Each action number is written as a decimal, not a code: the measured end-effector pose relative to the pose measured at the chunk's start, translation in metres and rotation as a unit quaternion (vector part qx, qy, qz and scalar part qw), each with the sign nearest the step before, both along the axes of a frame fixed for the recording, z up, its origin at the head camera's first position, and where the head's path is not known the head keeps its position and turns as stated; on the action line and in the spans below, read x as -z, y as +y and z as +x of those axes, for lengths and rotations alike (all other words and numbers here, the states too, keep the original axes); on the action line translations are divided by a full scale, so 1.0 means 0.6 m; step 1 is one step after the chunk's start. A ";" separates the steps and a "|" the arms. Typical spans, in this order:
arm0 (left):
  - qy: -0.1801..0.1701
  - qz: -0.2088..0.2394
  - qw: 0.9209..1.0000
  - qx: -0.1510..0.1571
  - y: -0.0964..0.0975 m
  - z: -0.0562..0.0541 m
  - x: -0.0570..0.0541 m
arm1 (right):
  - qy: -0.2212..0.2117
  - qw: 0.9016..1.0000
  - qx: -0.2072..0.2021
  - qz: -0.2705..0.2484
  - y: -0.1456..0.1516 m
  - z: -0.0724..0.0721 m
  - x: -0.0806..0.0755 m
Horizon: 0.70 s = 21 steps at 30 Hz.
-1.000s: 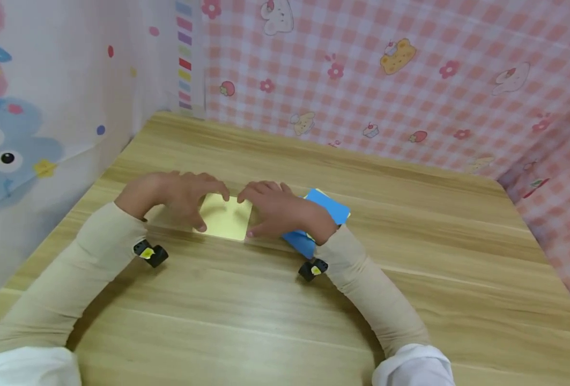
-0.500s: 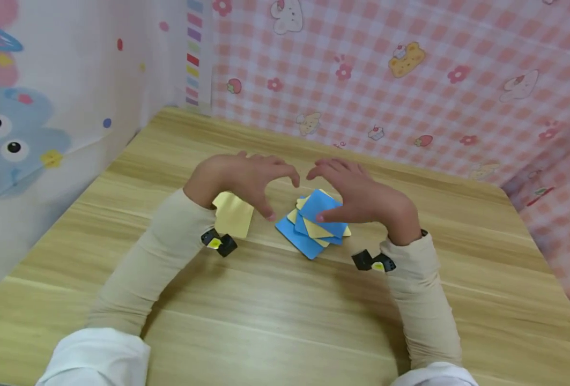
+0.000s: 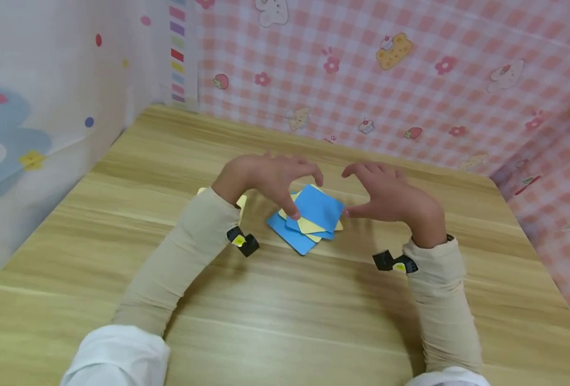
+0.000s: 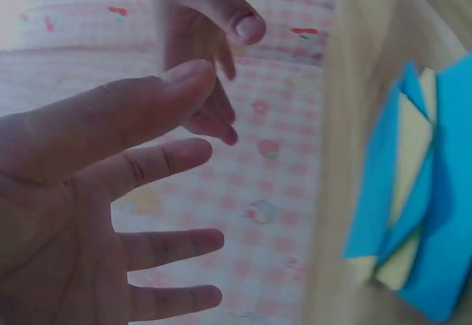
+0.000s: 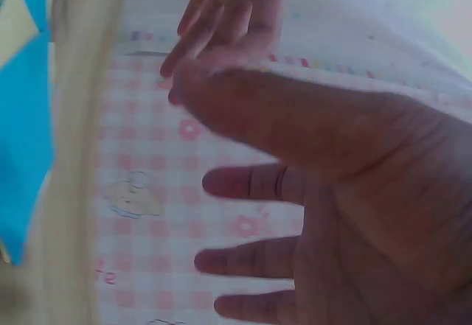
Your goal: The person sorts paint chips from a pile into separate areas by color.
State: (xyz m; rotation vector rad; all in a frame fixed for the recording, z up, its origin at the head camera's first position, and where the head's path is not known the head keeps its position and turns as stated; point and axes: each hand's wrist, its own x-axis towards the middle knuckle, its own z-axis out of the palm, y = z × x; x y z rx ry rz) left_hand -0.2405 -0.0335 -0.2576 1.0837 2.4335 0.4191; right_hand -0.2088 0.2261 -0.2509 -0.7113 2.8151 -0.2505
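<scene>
A loose pile of blue and yellow cards [image 3: 319, 208], fanned at different angles with a blue one on top, lies mid-table. My left hand [image 3: 275, 179] hovers over the pile's left side, fingers spread and thumb overlapping its edge in the head view. Across from it, my right hand [image 3: 394, 195] is held at the pile's right, thumb tip by the top card's corner. Both palms face each other with nothing between the fingers, as the wrist views also show. A yellow card stack [image 3: 243, 202] is mostly hidden behind my left wrist.
The wood-grain table [image 3: 265, 321] meets a pink checked wall covering [image 3: 342, 96] at the back and right. A white printed covering [image 3: 72, 64] borders the left side. Small black devices [image 3: 243, 241] sit on both wrists.
Both hands have left the sides of the yellow card stack and moved right. They now stand apart on either side of the blue and yellow pile, which is uncovered.
</scene>
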 end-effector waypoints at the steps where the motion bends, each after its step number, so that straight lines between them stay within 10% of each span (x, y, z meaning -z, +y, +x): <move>1: -0.018 0.004 1.000 0.007 0.004 -0.010 0.011 | -0.009 1.000 0.010 0.013 -0.004 -0.003 0.008; 8: -0.114 -0.004 0.993 0.018 0.032 -0.063 0.076 | -0.095 0.992 0.039 0.078 -0.032 -0.032 0.068; 21: -0.079 -0.043 0.996 0.000 0.057 -0.081 0.110 | -0.108 0.989 0.021 0.096 -0.040 -0.053 0.111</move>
